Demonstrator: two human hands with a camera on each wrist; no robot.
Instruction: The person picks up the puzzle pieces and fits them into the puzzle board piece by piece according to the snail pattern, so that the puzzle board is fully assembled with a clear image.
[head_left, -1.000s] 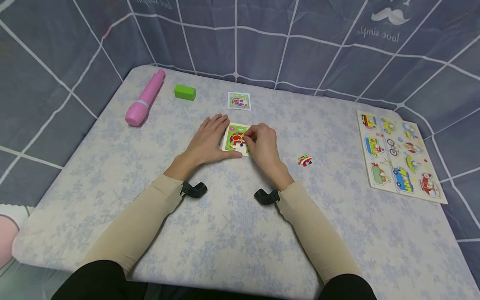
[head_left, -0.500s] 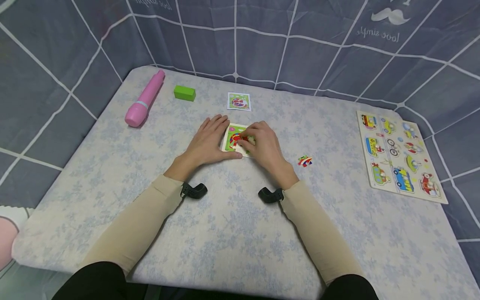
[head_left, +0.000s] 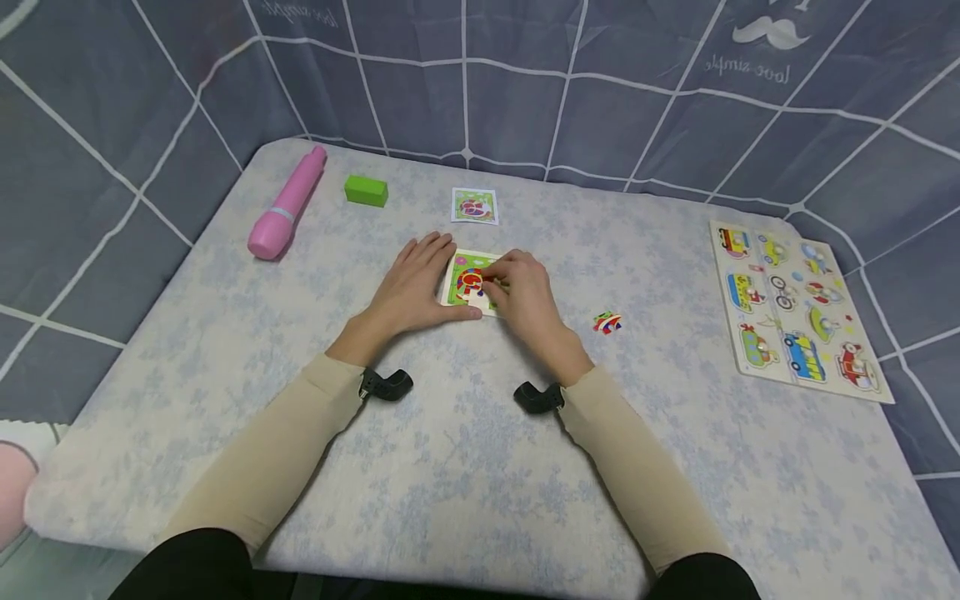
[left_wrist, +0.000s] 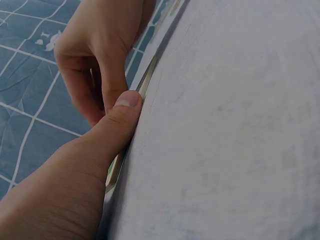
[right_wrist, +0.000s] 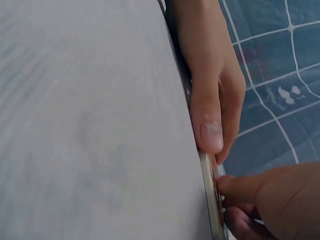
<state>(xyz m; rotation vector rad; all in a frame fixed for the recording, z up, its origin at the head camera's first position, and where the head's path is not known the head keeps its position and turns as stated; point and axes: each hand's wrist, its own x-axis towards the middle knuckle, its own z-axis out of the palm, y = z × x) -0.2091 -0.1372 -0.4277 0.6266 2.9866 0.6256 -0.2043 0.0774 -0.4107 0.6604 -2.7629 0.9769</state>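
A small square jigsaw board (head_left: pixel 460 265) with a green and red picture lies flat on the table between both hands. My left hand (head_left: pixel 414 290) lies along its left side with fingers extended, the thumb against the near edge. In the left wrist view that thumb (left_wrist: pixel 117 117) presses the board's edge. Over the right half of the board, my right hand (head_left: pixel 527 296) pinches a puzzle piece between thumb and forefinger, down at the picture. The piece itself is mostly hidden by the fingers. A pale gap shows in the picture's near middle part.
Loose colourful puzzle pieces (head_left: pixel 607 322) lie right of the right hand. A printed picture card (head_left: pixel 475 206) lies beyond the board. Farther left are a green block (head_left: pixel 366 191) and a pink microphone-shaped object (head_left: pixel 287 204). A vehicle puzzle board (head_left: pixel 828 350) lies at the right.
The right hand's fingertips have shifted a little left over the board and stay low at the picture. The left hand keeps its place, and the head view has tilted slightly.
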